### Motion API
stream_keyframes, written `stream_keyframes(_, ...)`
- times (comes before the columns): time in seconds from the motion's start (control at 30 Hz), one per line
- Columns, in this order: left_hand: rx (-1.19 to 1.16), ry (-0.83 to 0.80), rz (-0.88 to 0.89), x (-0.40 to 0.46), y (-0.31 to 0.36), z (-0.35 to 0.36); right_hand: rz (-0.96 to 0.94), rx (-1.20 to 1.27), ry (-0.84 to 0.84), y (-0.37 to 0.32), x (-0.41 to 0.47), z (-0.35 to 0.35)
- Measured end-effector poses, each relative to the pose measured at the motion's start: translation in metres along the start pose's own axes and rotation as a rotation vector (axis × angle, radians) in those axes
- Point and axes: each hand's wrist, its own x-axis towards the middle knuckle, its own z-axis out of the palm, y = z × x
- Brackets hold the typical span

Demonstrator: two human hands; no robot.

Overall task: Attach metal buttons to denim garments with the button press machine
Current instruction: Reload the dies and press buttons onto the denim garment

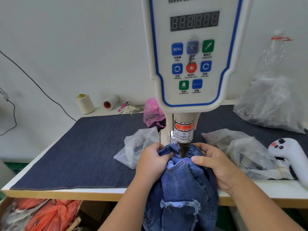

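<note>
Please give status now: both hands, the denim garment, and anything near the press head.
Left hand and right hand grip the denim garment under the press head. No button visible. Right thumb close beside the head; plastic bags either side.

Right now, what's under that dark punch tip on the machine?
Bunched blue denim, held by the left hand and right hand either side of the punch tip. Anything beneath the cloth is covered.

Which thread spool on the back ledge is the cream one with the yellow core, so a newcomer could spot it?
Start at the button press machine and look left along the ledge against the wall. Past the pink marker lie two spools; the cream cone is the farther left, standing upright with a yellow core on top. Its neighbour, the white spool, lies tipped over showing an orange-red core.
</note>
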Motion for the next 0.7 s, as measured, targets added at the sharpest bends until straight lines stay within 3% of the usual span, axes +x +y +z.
stream_keyframes(0.7,-0.038,0.014,-0.014,0.0013,-0.0027,0.0009,0.014,-0.004,0.010,0.0004,0.0001,0.0000)
